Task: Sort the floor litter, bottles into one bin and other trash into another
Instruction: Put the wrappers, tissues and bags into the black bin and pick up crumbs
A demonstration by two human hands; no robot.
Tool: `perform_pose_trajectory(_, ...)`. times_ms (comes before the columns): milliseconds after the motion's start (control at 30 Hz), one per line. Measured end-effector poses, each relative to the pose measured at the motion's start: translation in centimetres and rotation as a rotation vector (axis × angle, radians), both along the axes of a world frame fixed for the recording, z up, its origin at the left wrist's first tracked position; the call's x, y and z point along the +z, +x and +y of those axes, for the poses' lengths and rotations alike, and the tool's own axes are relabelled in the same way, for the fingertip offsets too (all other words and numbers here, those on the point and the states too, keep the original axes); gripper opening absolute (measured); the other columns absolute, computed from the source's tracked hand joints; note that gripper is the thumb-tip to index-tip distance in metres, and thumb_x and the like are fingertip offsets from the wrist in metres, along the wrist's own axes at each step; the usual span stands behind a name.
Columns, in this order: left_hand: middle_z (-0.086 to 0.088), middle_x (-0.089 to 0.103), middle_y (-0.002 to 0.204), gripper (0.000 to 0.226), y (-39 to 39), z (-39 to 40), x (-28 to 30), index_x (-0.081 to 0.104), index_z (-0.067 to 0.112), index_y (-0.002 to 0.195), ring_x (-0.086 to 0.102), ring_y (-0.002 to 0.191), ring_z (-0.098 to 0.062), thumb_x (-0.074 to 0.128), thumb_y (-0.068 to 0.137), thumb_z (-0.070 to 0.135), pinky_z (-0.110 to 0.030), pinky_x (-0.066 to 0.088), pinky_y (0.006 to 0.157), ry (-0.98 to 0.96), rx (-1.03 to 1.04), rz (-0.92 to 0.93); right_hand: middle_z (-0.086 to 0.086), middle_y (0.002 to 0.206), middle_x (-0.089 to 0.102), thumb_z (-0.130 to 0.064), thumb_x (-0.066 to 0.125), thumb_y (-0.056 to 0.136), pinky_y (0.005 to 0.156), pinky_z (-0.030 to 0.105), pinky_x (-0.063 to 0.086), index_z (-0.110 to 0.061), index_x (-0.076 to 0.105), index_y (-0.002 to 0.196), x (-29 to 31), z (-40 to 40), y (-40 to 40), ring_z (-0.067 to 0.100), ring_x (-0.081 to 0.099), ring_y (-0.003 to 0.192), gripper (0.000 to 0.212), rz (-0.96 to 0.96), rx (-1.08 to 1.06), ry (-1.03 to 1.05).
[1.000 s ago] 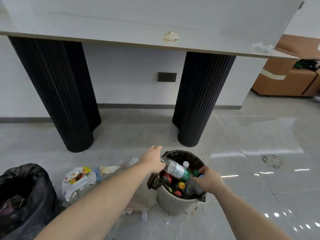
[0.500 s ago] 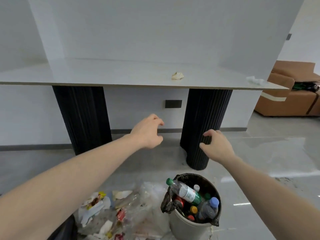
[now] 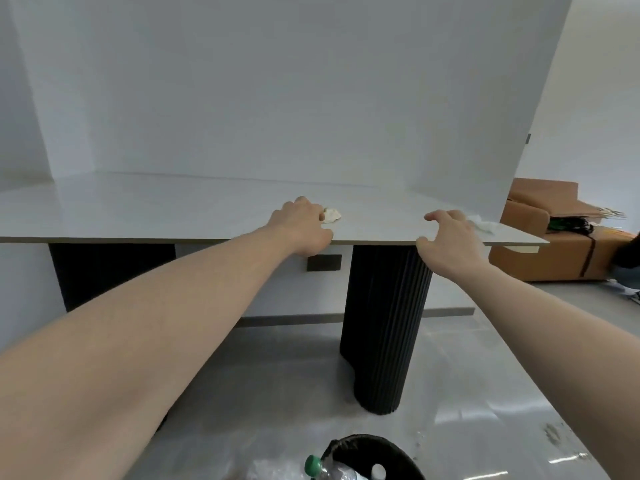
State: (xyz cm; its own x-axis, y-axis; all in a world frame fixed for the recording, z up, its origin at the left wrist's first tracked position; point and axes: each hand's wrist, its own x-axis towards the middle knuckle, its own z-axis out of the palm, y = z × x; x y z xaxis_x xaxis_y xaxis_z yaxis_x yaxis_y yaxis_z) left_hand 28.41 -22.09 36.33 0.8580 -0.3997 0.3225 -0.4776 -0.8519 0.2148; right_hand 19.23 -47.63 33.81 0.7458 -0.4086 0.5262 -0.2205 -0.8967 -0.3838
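Left hand (image 3: 304, 228) curled over table edge (image 3: 173, 240) touching crumpled paper (image 3: 331, 215), right hand (image 3: 450, 237) loosely spread, empty

Pale grey table (image 3: 173, 216) on black ribbed legs (image 3: 384, 327); green-capped bottle (image 3: 320, 468); tan sofa (image 3: 554, 251).

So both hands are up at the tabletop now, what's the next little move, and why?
Probably the left hand closes its fingers on the crumpled beige scrap lying on the table. That hand is already right beside the scrap with fingers curled, apparently holding nothing. The right hand likewise reaches toward the white tissue near the table's edge, so it may grab that too.
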Motion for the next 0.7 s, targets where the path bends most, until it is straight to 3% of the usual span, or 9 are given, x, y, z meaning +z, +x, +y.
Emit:
perform_pose_trajectory(267,-0.007,0.033,0.156,0.052,5.7,-3.5,-1.0,0.050,0.037,0.145,0.044,0.134,-0.033,0.036,0.096,0.044,-0.043,0.040,0.110,-0.067,0.029,0.208,0.021,0.156,0.029,-0.040,0.045,0.094,0.116,0.052,0.029,-0.015,0.034,0.154,0.6,-9.2,4.8,0.043,0.028,0.142,0.066,0.219,-0.289,0.085)
perform_pose_trajectory(433,-0.004,0.024,0.162,0.050,7.0,-4.5,-2.4,0.045,0.041,0.147,0.031,0.140,-0.034,0.029,0.100,0.037,-0.046,0.029,0.110,0.071,0.088,0.144,0.025,0.159,0.017,-0.045,0.045,0.090,0.118,0.054,0.025,-0.015,0.037,0.151,-0.6,-11.8,7.6,0.045,0.018,0.146,0.069,0.318,-0.384,0.152)
perform_pose_trajectory(567,-0.003,0.040,0.149,0.051,7.5,-5.0,-2.5,0.047,0.038,0.144,0.031,0.134,-0.034,0.028,0.097,0.029,-0.048,0.027,0.104,0.095,0.087,0.171,0.027,0.163,0.008,-0.054,0.032,0.085,0.117,0.057,0.018,-0.016,0.037,0.153,-1.5,-12.2,9.2,0.043,0.007,0.149,0.078,0.391,-0.439,0.198)
perform_pose_trajectory(700,-0.003,0.052,0.134,0.048,7.6,-5.3,-2.4,0.054,0.032,0.132,0.033,0.126,-0.031,0.029,0.092,0.021,-0.046,0.026,0.093,0.105,0.098,0.187,0.021,0.166,0.001,-0.047,0.041,0.087,0.117,0.055,0.014,-0.012,0.033,0.153,-0.3,-12.4,9.2,0.036,0.003,0.151,0.076,0.424,-0.511,0.221)
